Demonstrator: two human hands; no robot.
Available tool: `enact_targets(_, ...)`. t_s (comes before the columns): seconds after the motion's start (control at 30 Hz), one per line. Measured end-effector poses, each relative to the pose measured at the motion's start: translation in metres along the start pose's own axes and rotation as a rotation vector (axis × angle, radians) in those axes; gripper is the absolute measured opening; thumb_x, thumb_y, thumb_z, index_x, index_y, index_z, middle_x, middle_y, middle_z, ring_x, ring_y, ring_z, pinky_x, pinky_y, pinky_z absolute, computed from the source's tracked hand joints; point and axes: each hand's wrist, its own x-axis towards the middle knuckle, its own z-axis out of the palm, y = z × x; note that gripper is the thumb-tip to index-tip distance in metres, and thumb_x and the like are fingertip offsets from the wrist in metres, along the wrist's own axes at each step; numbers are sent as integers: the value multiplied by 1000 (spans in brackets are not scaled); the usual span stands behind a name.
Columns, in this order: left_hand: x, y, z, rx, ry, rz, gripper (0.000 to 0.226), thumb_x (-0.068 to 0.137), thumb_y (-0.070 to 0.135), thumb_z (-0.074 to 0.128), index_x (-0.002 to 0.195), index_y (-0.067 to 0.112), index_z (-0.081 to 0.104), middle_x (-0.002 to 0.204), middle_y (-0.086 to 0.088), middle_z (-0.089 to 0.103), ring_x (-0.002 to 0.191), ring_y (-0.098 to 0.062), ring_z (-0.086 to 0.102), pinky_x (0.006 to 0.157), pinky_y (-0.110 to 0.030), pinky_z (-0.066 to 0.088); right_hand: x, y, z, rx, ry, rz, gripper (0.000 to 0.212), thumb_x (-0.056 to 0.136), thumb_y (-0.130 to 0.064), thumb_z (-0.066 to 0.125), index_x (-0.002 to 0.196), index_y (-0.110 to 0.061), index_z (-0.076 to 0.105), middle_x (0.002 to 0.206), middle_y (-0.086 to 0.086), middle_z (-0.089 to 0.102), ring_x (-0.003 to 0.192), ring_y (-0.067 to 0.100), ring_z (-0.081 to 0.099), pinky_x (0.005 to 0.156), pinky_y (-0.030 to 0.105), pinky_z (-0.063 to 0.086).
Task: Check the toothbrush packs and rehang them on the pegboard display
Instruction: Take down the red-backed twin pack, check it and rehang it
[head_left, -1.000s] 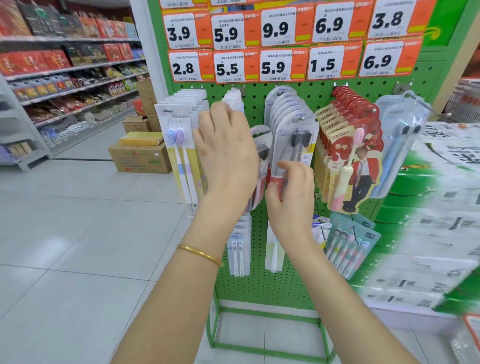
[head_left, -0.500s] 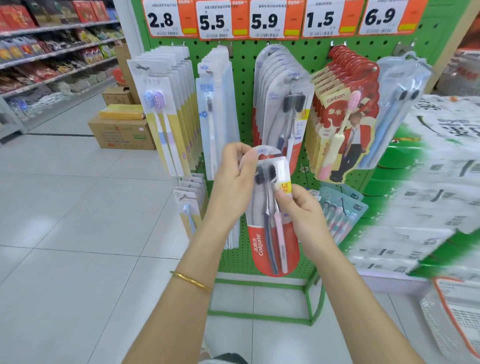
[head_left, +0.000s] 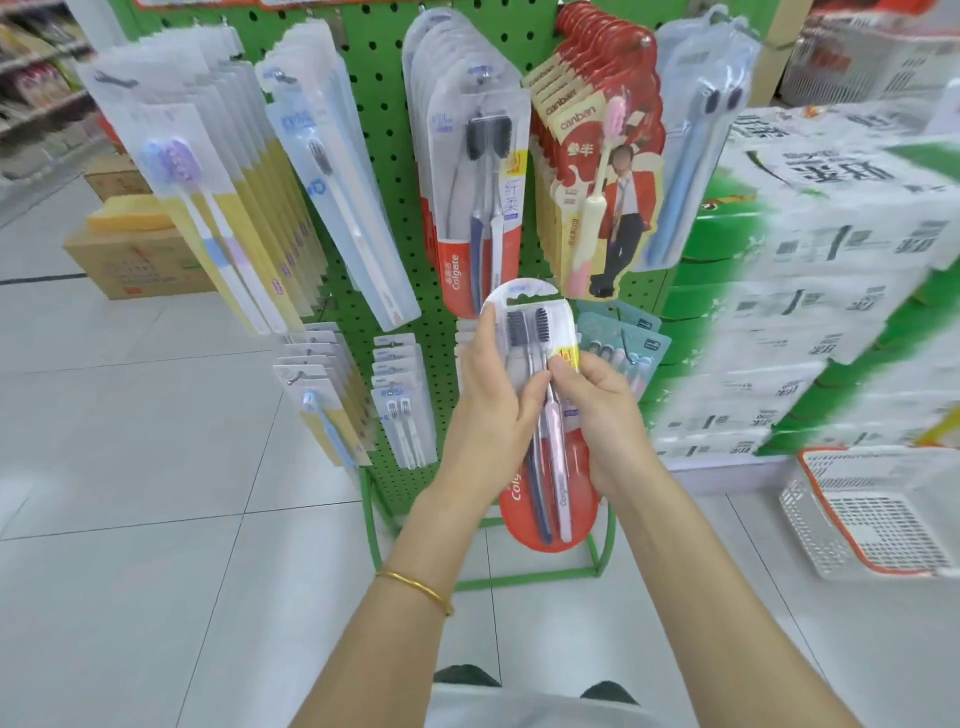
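I hold a red-and-clear Colgate twin toothbrush pack (head_left: 545, 499) upright in front of the green pegboard (head_left: 374, 135), below its upper row of hooks. My left hand (head_left: 493, 395) grips the pack's left edge, thumb across the front. My right hand (head_left: 597, 405) pinches its right edge near the yellow sticker. More identical Colgate packs (head_left: 467, 171) hang on a hook directly above. Other packs hang alongside: yellow-backed ones (head_left: 208, 171) at left, clear single-brush ones (head_left: 332, 171), red canban packs (head_left: 597, 156) and a blue twin pack (head_left: 696, 140) at right.
Smaller packs (head_left: 332, 405) hang on the lower hooks, with teal packs (head_left: 623, 343) behind my right hand. Stacked white-and-green cartons (head_left: 810, 270) stand at right, a white basket (head_left: 872, 514) lies on the floor, and cardboard boxes (head_left: 135, 260) sit at left.
Both hands took a Colgate pack off the upper hook and lowered it. The view tilted down, so the price tags left the frame.
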Motion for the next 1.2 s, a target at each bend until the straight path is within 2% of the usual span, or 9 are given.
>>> enact_targets(0.13,-6,-1,-8,72,-204,9,87,93,30,58,151,29,-6,154,6,17,117,23,16,93,-1,20,7,-2,-5,118,64,48,14,97,-14,51,98,-10,65,86,4,73,79,17,68,71,29,55)
enact_targets(0.23,-14,2,-15,181,-335,-11,96,88,32,66,149,36,-7,155,5,15,128,-3,32,95,-18,32,13,-6,-8,190,124,72,15,97,-14,51,86,-11,61,70,-1,70,61,12,66,55,23,53)
enact_targets(0.37,-23,5,-20,428,-471,-18,97,79,37,74,146,33,3,148,0,20,111,-24,55,89,-38,48,19,-4,-10,232,197,106,17,97,-16,51,80,-14,55,60,-3,66,52,11,62,50,23,50)
enact_targets(0.63,-29,15,-7,770,-527,-120,115,76,54,70,150,20,-11,155,-17,-5,121,-34,47,89,-40,44,18,5,4,237,265,133,6,99,-15,47,96,-12,51,72,-5,52,67,-1,61,70,28,51)
enact_targets(0.73,-30,17,-3,812,-532,-154,119,76,55,69,149,16,-16,156,-19,-12,126,-35,42,92,-40,43,20,11,6,203,248,164,10,99,-19,47,94,-16,55,87,2,64,73,14,63,67,30,53)
enact_targets(0.9,-28,10,-7,576,-580,-240,109,81,30,65,148,21,-20,158,-9,-8,123,-33,44,89,-39,47,24,13,5,184,178,224,14,97,-32,52,98,-19,55,98,6,64,89,24,62,87,43,50)
enact_targets(1.03,-19,0,-21,142,-651,-337,93,84,11,54,150,28,-9,128,-11,42,89,-23,56,72,-37,48,25,13,2,141,105,298,35,94,-48,50,97,-14,55,84,4,62,74,20,59,66,32,50)
enact_targets(1.1,-17,-8,-31,45,-657,-351,85,85,7,51,149,33,2,105,-12,50,88,-27,57,73,-40,50,25,17,-2,80,118,273,21,96,-35,52,96,-13,53,94,7,64,80,21,61,68,34,52)
enact_targets(1.2,-17,-17,-40,-179,-655,-450,74,89,-2,50,143,35,16,123,-11,53,111,-25,61,88,-46,54,25,20,-7,-7,153,239,12,93,-10,56,102,-12,47,93,6,64,78,17,61,72,32,50)
